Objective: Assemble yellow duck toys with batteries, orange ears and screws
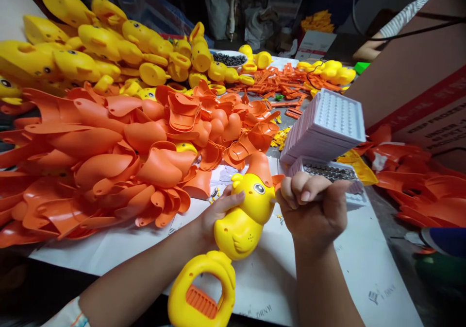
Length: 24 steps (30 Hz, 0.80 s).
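Observation:
My left hand [224, 208] is wrapped round the neck and back of a yellow plastic duck toy [242, 232], which has a ring-shaped handle [228, 295] at its lower end. An orange bill-shaped piece [259, 169] sits over the top of the duck's head, and a bit of orange also shows beside the face. Close against the duck's face is my right hand [311, 205], its fingers curled in and its thumb raised by the forefinger. Whatever those fingers hold, if anything, is hidden.
Orange bill pieces [91, 166] are heaped on the left, with yellow duck toys [105, 45] piled behind. Stacked white trays [320, 128] stand behind my right hand, near a tray of small metal parts [329, 172]. A cardboard box [418, 89] rises at right; another person's arm [371, 47] shows beyond.

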Tool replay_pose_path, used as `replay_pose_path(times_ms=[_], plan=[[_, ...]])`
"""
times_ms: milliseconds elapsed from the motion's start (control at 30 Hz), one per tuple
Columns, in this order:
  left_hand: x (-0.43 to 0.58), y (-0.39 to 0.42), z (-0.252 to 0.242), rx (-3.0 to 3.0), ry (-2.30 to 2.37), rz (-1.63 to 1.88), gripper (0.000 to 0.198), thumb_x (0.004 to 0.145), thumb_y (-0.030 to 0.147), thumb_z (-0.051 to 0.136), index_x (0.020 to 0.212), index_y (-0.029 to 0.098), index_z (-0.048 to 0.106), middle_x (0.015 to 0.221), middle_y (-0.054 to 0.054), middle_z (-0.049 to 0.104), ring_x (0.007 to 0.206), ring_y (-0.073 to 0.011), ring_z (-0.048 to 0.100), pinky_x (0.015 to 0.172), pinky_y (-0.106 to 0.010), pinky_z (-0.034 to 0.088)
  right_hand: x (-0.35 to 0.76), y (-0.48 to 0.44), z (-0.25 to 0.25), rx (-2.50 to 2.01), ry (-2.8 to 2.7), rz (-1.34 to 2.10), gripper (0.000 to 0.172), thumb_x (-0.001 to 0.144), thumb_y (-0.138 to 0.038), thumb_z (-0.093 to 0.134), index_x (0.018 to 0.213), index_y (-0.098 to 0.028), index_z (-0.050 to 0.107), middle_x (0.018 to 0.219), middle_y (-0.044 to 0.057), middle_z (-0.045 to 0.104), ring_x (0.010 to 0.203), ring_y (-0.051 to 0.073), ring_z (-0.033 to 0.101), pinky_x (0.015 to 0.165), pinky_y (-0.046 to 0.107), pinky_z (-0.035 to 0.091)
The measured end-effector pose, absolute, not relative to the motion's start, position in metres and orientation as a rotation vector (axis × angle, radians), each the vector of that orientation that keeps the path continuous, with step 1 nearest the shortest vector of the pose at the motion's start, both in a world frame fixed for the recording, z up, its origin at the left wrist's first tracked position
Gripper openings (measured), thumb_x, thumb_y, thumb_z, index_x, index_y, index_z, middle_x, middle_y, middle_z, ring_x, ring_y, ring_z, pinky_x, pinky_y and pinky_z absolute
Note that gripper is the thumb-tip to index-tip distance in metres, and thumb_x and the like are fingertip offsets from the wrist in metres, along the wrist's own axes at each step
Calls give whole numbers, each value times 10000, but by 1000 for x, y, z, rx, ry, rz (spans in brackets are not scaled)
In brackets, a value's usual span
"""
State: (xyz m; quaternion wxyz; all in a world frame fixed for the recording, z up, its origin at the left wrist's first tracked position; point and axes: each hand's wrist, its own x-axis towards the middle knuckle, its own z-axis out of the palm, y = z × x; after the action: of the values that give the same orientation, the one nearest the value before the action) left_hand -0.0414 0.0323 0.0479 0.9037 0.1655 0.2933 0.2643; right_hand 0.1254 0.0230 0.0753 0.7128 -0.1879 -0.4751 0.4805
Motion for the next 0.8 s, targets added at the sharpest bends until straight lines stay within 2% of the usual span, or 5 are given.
replay_pose_path(times_ms=[233,400,500,700,800], plan=[[-39,32,52,302,646,544,756,510,509,954,1086,120,656,883,-119,766,715,-218,700,658,-306,534,126,25,73,-423,-1103,1061,554,1086,-471,290,701,-80,369,618,14,252,542,49,379,511,144,365],[-37,30,52,254,690,573,761,462,516,966,1036,130,651,870,-96,745,718,-207,685,669,-303,525,122,20,68,-500,-1263,935,555,1097,-444,270,722,-89,474,645,38,374,615,68,466,574,186,420],[-37,29,53,232,687,591,735,463,510,969,1008,130,654,847,-86,733,711,-208,685,686,-310,525,118,18,67,-493,-1269,910,554,1100,-432,258,722,-90,475,650,41,383,621,73,472,561,187,414],[-39,27,62,205,649,556,644,498,502,956,935,111,690,780,-71,712,659,-177,652,693,-302,524,119,17,69,-501,-1203,938,554,1101,-448,232,718,-97,424,628,24,292,570,68,395,533,185,377],[-40,27,64,189,634,586,602,543,514,933,909,102,692,806,-92,713,706,-188,664,696,-300,525,117,16,66,-590,-1216,876,507,1076,-502,356,783,-109,486,702,32,349,663,79,469,575,192,428]])
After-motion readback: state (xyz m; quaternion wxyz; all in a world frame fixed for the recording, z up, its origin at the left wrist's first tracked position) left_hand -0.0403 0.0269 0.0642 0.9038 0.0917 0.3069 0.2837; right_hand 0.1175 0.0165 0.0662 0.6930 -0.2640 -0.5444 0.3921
